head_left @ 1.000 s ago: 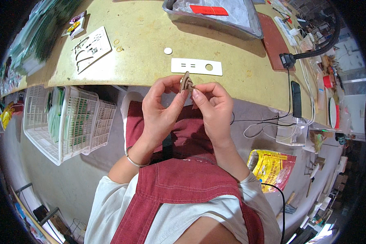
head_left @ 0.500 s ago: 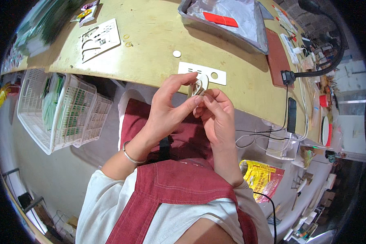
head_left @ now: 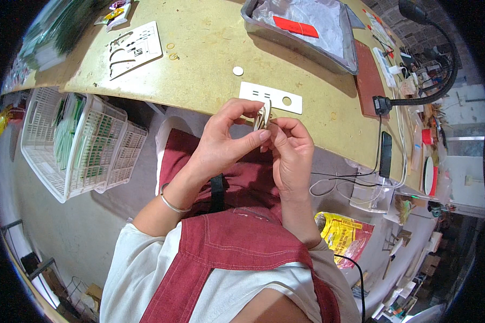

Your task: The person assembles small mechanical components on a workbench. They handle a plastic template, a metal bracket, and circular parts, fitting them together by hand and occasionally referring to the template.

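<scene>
My left hand [head_left: 229, 134] pinches a small white and brown assembly of thin flat pieces [head_left: 263, 116] between thumb and fingers. It stands on edge over the near edge of the table. From the right, the thumb and fingers of my right hand [head_left: 292, 148] close on its lower side. Fingers hide much of its shape. Just beyond lies a flat white panel [head_left: 277, 100] with a round hole and short slots. A small white disc [head_left: 237, 70] rests past it.
A white cut-out sheet [head_left: 136, 51] and thin yellowish rings [head_left: 172, 56] lie on the table [head_left: 205, 75]. A grey tray [head_left: 302, 50] holds clear plastic and a red piece [head_left: 295, 26]. White baskets [head_left: 69, 145] stand at left, a lamp [head_left: 382, 103] and cables at right.
The assembly has turned so that it shows more edge-on. My right hand has shifted slightly on it. The whole view has moved a little.
</scene>
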A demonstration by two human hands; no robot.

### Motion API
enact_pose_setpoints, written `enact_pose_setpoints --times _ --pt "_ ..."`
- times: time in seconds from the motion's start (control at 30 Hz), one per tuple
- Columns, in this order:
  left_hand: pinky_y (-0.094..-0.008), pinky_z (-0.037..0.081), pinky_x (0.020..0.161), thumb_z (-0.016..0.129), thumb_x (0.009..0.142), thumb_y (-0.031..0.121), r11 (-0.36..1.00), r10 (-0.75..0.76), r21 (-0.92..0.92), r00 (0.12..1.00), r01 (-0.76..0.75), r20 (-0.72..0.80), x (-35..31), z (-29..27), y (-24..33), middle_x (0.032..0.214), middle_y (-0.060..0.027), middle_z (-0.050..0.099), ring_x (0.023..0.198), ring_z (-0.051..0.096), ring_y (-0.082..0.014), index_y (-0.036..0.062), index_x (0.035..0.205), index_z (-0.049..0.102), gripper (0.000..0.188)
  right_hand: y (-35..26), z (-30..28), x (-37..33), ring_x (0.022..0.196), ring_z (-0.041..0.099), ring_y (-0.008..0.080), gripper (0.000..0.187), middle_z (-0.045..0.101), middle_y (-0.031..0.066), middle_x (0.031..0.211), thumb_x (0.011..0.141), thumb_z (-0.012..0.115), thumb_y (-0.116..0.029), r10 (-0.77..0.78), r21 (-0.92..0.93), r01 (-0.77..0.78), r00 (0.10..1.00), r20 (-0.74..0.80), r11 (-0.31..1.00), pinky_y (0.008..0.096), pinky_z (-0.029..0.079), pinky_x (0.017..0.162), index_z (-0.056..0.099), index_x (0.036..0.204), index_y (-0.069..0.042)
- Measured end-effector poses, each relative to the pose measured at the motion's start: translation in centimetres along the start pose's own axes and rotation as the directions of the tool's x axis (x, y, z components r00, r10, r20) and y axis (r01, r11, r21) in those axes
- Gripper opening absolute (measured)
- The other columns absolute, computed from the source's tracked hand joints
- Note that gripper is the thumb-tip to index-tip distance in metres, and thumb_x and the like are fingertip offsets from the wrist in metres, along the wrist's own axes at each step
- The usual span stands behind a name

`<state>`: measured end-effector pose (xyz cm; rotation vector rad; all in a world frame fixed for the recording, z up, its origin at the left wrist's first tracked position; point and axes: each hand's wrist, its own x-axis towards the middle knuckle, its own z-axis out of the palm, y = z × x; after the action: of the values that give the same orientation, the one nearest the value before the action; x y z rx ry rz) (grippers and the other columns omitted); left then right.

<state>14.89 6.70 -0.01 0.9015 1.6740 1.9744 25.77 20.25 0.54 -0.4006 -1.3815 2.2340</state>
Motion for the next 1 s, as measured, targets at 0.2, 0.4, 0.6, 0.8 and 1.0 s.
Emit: enact_pose_setpoints --times 0.2,0.4,0.6,0.8,1.0 --pt "-0.0354 0.053 0.1 0.086 0.091 0.015 0.996 0.032 0.089 0.999 -0.033 0.022 0.7 -0.8 0.2 0.119 -0.0093 0.068 0.114 0.066 -0.0204 0.0007 0.129 0.067 0.045 -0.5 -0.6 0.5 0.075 0.068 0.0166 0.017 0.073 0.0084 0.091 0.105 0.068 -0.014 0.169 0.098 -0.174 0.984 0.052 0.98 0.0311 0.057 0.069 0.067 0.115 0.0" --pt "-0.0351 0.053 0.103 0.086 0.089 0.009 0.988 0.094 0.11 0.991 -0.104 0.092 2.9 -3.0 0.1 0.122 -0.0104 0.069 0.115 0.065 -0.0215 0.0009 0.138 0.064 0.054 -1.5 -0.2 2.7 0.073 0.067 0.0139 0.012 0.073 0.007 0.089 0.105 0.067 -0.014 0.258 0.045 -0.267 0.954 0.15 0.963 0.0291 0.056 0.065 0.067 0.109 -0.003" --pt "-0.0346 0.055 0.099 0.086 0.088 0.006 0.983 0.069 0.167 0.997 -0.073 0.03 3.9 -5.9 -0.1 0.122 -0.0114 0.072 0.115 0.068 -0.0212 0.0016 0.143 0.061 0.06 -1.3 2.3 4.8 0.075 0.065 0.0087 0.012 0.073 0.0037 0.09 0.104 0.071 -0.012 0.234 -0.248 -0.191 0.959 0.157 0.95 0.0252 0.054 0.067 0.068 0.11 -0.003" --pt "-0.0318 0.054 0.104 0.084 0.091 0.005 0.981 0.04 0.189 0.998 -0.048 0.043 4.2 -7.9 -0.6 0.123 -0.0073 0.068 0.118 0.064 -0.0154 0.0064 0.153 0.054 0.068 0.7 3.5 6.0 0.078 0.065 0.0057 0.013 0.073 0.0004 0.093 0.107 0.07 -0.013 0.073 -0.421 0.02 0.976 0.205 0.907 0.0212 0.052 0.07 0.069 0.115 -0.003" --pt "-0.0408 0.058 0.093 0.088 0.086 0.011 0.939 0.171 0.296 0.984 -0.177 0.046 5.1 -8.9 -1.5 0.111 -0.0155 0.076 0.105 0.073 -0.0308 0.0038 0.147 0.057 0.069 2.3 3.0 7.4 0.082 0.065 0.0064 0.01 0.071 -0.0012 0.095 0.105 0.07 -0.009 -0.072 -0.625 0.218 0.966 0.25 0.75 0.0232 0.052 0.072 0.07 0.111 -0.001"
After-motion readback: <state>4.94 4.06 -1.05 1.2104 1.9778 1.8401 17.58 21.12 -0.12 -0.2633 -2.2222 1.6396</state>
